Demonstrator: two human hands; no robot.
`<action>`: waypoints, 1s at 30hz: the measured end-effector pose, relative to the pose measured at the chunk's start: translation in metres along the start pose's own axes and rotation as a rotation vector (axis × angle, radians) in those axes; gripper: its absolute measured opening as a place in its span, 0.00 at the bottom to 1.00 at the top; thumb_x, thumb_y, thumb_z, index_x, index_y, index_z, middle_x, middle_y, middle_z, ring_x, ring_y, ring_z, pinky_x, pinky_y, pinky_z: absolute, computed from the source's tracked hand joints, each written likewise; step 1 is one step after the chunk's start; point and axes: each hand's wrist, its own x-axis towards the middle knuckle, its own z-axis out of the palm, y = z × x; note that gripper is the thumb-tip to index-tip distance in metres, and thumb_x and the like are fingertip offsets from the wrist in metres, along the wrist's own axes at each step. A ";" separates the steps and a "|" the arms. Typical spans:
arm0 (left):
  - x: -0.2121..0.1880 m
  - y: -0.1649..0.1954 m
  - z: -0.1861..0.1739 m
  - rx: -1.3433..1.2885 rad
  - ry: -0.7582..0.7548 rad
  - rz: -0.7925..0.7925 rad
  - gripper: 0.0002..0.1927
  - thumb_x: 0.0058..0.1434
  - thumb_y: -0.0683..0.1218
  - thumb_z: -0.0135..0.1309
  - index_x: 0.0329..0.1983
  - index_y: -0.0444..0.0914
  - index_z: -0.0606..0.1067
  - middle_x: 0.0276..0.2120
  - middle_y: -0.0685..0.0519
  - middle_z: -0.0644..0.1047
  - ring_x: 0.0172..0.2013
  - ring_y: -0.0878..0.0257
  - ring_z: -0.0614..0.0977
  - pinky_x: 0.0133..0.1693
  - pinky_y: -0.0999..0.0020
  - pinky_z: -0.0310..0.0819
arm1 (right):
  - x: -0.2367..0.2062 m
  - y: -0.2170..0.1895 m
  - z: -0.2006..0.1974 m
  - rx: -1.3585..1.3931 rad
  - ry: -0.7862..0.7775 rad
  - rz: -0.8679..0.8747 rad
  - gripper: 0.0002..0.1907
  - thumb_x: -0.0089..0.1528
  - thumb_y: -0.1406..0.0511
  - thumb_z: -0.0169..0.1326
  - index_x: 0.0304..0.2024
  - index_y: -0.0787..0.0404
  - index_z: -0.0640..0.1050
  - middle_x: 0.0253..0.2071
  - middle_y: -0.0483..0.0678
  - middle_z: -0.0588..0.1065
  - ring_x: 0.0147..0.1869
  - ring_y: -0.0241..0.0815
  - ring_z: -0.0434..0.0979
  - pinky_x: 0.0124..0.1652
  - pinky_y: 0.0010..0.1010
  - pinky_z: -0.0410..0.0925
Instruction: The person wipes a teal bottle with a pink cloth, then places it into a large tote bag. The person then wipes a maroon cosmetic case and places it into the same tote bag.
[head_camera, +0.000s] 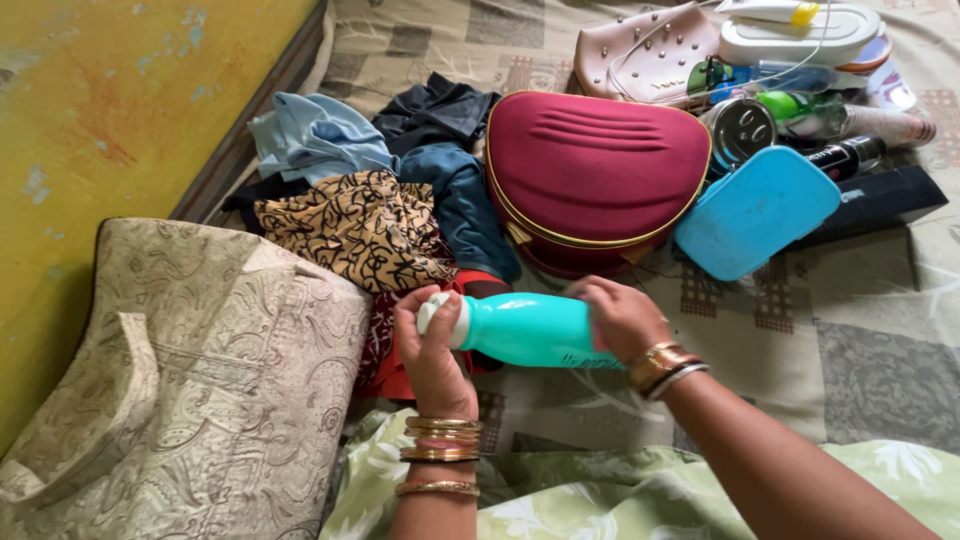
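Observation:
A turquoise plastic bottle (525, 328) with a white cap (440, 313) lies sideways between my hands, cap end pointing left. My left hand (432, 350) is wrapped around the cap end. My right hand (620, 315) grips the bottle's body near its base. Both wrists carry gold bangles. The bottle hovers just above a patterned bedsheet (760, 340), in front of a maroon zipped case (592, 180).
A pile of clothes (380, 190) lies behind my left hand. A large beige paisley bag (190, 380) fills the lower left beside a yellow wall (110, 110). A blue lunch box (755, 210), a pink purse (645, 55), a steel tin and several bottles crowd the far right.

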 end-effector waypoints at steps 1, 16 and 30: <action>0.002 -0.002 0.000 0.026 -0.015 0.007 0.20 0.59 0.50 0.60 0.49 0.36 0.71 0.41 0.52 0.75 0.44 0.62 0.76 0.50 0.64 0.69 | 0.006 0.024 -0.002 -0.024 -0.005 0.042 0.24 0.65 0.54 0.36 0.47 0.45 0.85 0.19 0.53 0.77 0.28 0.43 0.78 0.39 0.39 0.71; -0.006 0.005 -0.005 -0.125 -0.124 -0.168 0.22 0.63 0.53 0.58 0.55 0.39 0.71 0.46 0.53 0.76 0.45 0.63 0.78 0.47 0.63 0.77 | -0.038 0.048 0.030 0.363 0.484 0.009 0.19 0.64 0.58 0.41 0.47 0.54 0.81 0.49 0.50 0.74 0.36 0.47 0.80 0.29 0.39 0.76; -0.020 -0.017 0.005 -0.179 -0.188 -0.302 0.18 0.66 0.48 0.53 0.57 0.38 0.69 0.46 0.53 0.75 0.46 0.65 0.77 0.46 0.66 0.73 | -0.051 -0.079 0.039 -0.094 0.274 -0.769 0.18 0.69 0.58 0.43 0.53 0.55 0.80 0.45 0.52 0.82 0.49 0.54 0.80 0.51 0.46 0.69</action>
